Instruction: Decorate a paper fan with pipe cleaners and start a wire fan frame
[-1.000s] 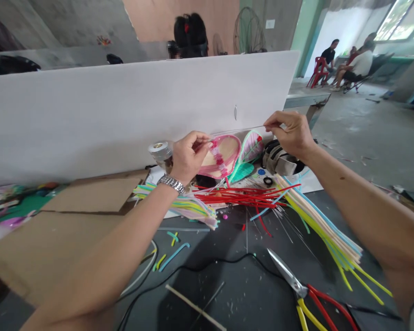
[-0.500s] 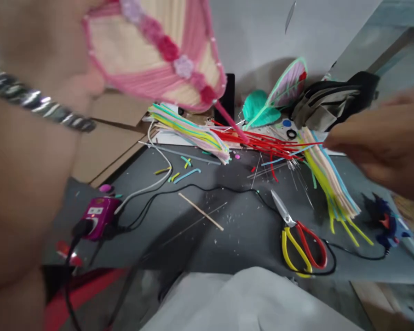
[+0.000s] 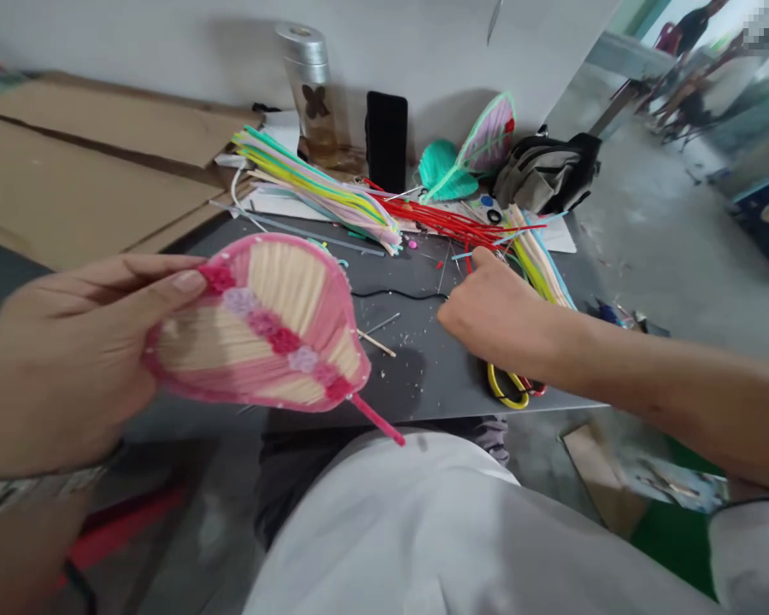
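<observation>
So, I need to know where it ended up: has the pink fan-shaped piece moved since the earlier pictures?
Yes. The pink fan-shaped piece, held in the left hand, has moved toward the person: it was beyond the red plastic strips and is now on their near side.

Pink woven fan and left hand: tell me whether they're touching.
Touching: the head view shows the left hand holding the pink woven fan, its fingers lying over the fan's rim.

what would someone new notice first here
The first thing to catch the eye is the pink-rimmed, leaf-shaped woven craft panel, held up at the lower left by the left hand. Beyond it, on the dark worktop, a bright bundle of thin red plastic strips lies near the right hand, with a teal leaf-shaped craft piece behind them.
</observation>
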### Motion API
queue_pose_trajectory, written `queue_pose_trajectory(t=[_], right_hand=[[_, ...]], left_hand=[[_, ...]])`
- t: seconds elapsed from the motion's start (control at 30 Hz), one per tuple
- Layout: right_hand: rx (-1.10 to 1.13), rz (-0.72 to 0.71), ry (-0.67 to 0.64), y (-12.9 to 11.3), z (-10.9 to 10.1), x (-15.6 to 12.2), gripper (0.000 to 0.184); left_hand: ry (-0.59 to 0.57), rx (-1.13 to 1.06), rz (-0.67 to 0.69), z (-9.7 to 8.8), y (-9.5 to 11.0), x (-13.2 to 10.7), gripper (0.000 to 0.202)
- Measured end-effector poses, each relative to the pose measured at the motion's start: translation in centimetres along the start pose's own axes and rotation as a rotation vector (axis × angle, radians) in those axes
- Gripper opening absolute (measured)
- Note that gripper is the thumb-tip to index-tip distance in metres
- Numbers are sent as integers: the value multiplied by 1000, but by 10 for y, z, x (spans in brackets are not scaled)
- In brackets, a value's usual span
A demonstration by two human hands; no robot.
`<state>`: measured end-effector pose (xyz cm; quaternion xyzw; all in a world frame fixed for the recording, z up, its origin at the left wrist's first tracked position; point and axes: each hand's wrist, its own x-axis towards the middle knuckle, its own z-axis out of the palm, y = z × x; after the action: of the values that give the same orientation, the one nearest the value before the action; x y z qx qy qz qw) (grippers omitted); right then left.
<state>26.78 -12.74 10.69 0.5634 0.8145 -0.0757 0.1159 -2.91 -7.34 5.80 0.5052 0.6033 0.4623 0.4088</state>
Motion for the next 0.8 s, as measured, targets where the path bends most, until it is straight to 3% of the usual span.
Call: queue_pose_trajectory(t=[0.1, 0.17, 0.33, 0.5, 0.57, 0.67, 0.73, 0.8], right_hand=[[-412, 32, -173, -2, -1, -7, 27], [-504, 45, -193, -3, -3, -12, 22], [-521, 85, -290, -7, 10, -20, 21], [-420, 94, -283, -2, 15, -31, 23], [-340, 144, -207, 10, 3, -41, 21], [-82, 194, 166, 33, -20, -59, 16], [216, 111, 373, 43, -32, -68, 12], [427, 1, 445, 45, -37, -72, 14]], left_hand=[[-74, -103, -20, 10, 5, -10, 32], [-151, -121, -17, 15, 4, -12, 29], [-307, -161, 57, 34, -11, -12, 23], [-423, -65, 154, 57, -12, -17, 10], [-471, -20, 202, 63, -9, -19, 8], [-519, -2, 279, 67, -4, -25, 9], [-517, 10, 350, 67, -2, -32, 11], [-502, 28, 423, 67, -1, -41, 14]])
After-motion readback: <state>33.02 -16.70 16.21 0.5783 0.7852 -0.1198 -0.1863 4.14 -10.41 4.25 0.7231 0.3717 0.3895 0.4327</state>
